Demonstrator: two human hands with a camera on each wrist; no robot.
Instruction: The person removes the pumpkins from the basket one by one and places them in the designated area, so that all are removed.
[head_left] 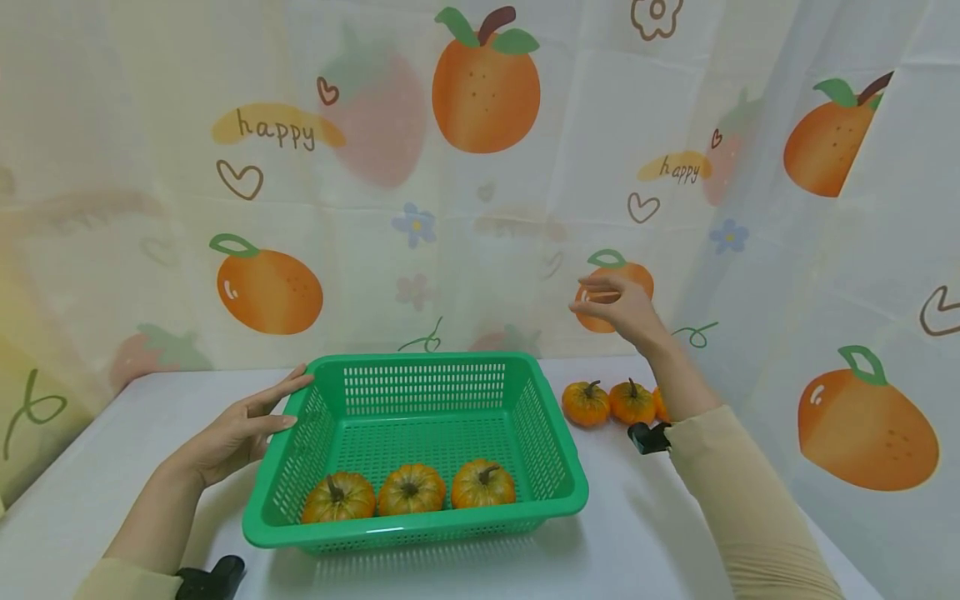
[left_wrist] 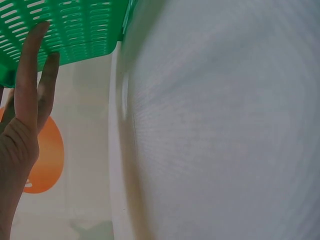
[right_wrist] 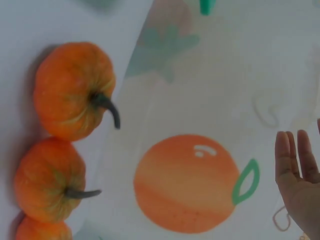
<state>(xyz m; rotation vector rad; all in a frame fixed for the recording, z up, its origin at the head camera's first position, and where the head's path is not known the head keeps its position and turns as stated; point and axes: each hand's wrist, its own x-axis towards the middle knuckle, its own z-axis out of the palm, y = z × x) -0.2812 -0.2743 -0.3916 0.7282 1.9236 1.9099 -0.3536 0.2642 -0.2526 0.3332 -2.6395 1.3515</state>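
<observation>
The left hand (head_left: 243, 429), fingers extended, touches the green basket (head_left: 420, 360) at its ten o'clock. Inside, three pumpkins (head_left: 412, 492) sit in a row along the six o'clock wall. The right hand (head_left: 626, 312), empty with thumb and fingers parted, is raised beyond the orange pumpkins (head_left: 632, 404) on the white surface (head_left: 615, 508), at the basket's two o'clock.

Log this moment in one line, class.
left hand: touching green basket; right hand: raised, empty; inside basket: three pumpkins; beside basket: pumpkin row
</observation>
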